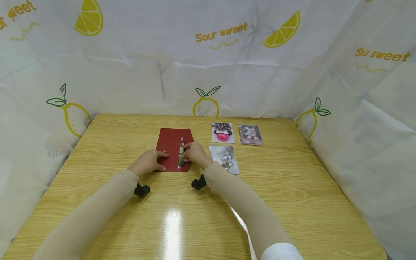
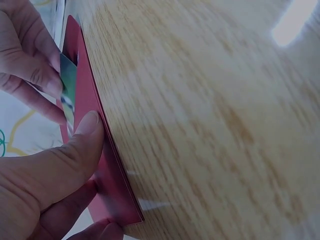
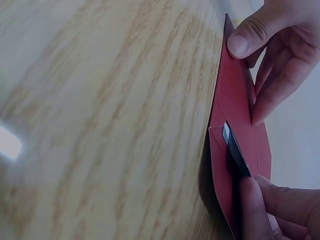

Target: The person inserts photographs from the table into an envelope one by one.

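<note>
A red paper envelope [image 1: 169, 141] lies on the wooden table. Its flap side faces right, and a glossy picture card [image 1: 181, 153] with green on it stands tilted, partly inside the opening. My left hand [image 1: 148, 161] rests on the envelope's left part, thumb near the front edge and fingertips farther back, pressing it down. With thumb and fingers, my right hand [image 1: 196, 153] pinches the card along its right side. In the left wrist view the card's green corner [image 2: 68, 82] shows above the red paper; the right wrist view shows the card [image 3: 234, 145] nearly edge-on.
Right of the envelope lie three photo cards: a cat with a pink nose [image 1: 222, 133], a grey-and-white cat [image 1: 250, 134] and a pale one [image 1: 225, 159] partly under my right forearm. White printed sheeting [image 1: 146, 79] surrounds the wooden table [image 1: 292, 180]. A black camera mount sits at each wrist.
</note>
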The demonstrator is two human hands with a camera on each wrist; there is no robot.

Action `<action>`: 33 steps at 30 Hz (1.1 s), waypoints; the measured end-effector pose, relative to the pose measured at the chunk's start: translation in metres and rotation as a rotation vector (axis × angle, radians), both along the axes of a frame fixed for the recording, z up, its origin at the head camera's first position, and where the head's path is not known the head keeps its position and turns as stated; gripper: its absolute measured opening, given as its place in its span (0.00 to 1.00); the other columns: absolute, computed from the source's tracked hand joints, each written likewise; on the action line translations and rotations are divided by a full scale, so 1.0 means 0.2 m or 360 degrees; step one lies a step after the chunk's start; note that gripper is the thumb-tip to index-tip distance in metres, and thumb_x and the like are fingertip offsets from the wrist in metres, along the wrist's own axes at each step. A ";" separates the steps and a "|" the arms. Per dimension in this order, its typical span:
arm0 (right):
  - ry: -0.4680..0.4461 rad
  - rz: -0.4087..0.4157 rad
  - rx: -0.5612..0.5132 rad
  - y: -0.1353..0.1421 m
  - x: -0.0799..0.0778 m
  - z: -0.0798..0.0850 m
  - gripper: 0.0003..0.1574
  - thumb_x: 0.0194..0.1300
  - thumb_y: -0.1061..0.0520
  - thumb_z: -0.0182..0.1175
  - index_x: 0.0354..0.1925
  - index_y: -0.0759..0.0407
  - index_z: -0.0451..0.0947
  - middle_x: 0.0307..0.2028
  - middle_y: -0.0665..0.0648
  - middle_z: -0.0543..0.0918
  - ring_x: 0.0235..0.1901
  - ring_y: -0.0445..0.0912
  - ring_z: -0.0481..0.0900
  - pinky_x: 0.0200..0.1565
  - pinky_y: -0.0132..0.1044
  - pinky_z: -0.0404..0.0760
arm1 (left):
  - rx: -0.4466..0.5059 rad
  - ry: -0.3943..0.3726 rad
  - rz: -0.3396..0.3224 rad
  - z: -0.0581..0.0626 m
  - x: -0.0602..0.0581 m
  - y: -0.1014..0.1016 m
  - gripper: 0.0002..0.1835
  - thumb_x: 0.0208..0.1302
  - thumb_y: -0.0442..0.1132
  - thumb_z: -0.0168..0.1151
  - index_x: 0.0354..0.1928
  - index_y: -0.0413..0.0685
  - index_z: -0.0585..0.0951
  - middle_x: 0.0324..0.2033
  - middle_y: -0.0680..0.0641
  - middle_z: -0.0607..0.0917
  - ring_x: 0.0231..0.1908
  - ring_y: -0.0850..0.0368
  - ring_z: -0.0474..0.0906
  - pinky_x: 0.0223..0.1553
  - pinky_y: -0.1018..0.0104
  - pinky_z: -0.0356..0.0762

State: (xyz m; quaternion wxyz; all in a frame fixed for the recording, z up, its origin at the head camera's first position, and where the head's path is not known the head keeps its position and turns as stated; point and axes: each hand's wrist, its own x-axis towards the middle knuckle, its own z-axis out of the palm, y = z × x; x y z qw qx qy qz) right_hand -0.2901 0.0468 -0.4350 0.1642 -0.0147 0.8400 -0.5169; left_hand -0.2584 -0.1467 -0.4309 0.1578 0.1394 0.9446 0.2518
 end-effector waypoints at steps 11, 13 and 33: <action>-0.0019 -0.0040 -0.0061 -0.03 0.02 0.00 0.24 0.60 0.72 0.56 0.56 0.65 0.74 0.30 0.62 0.80 0.28 0.48 0.82 0.29 0.33 0.82 | 0.0001 -0.0010 -0.0004 -0.01 -0.01 0.00 0.30 0.53 0.40 0.68 0.60 0.44 0.74 0.64 0.40 0.65 0.65 0.39 0.57 0.62 0.49 0.60; -0.0014 -0.0038 -0.0055 -0.03 0.02 -0.01 0.24 0.60 0.72 0.56 0.56 0.65 0.74 0.30 0.62 0.79 0.28 0.48 0.82 0.29 0.33 0.82 | 0.0006 -0.0020 0.0005 -0.01 -0.01 0.00 0.30 0.53 0.40 0.68 0.60 0.44 0.74 0.65 0.41 0.65 0.65 0.40 0.56 0.62 0.49 0.60; 0.0008 -0.0025 0.0004 -0.02 0.01 -0.01 0.17 0.62 0.69 0.55 0.50 0.66 0.78 0.29 0.59 0.82 0.27 0.45 0.80 0.28 0.33 0.82 | 0.0008 0.0006 -0.0004 -0.01 -0.01 0.00 0.29 0.53 0.40 0.68 0.59 0.44 0.75 0.64 0.40 0.65 0.65 0.40 0.57 0.62 0.49 0.59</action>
